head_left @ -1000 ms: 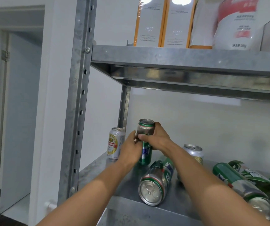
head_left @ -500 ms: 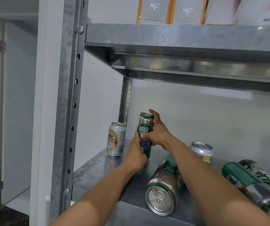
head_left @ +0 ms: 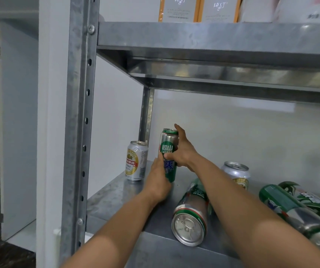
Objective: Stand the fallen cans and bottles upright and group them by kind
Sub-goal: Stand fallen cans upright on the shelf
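Both hands gripped the tall green can (head_left: 167,151), held upright on the shelf (head_left: 116,192): the right hand (head_left: 181,151) wrapped its upper body, the left hand (head_left: 159,180) closed about its base. A silver can (head_left: 136,161) stood just left. Another green can (head_left: 192,213) (unopened end facing out) lay fallen nearby.

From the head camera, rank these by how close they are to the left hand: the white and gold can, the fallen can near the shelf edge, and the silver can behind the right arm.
From the left hand:
1. White and gold can, upright, just to its left.
2. Fallen can, on its side, to the right toward the shelf's front edge.
3. Silver can, upright, farther right behind the right arm.
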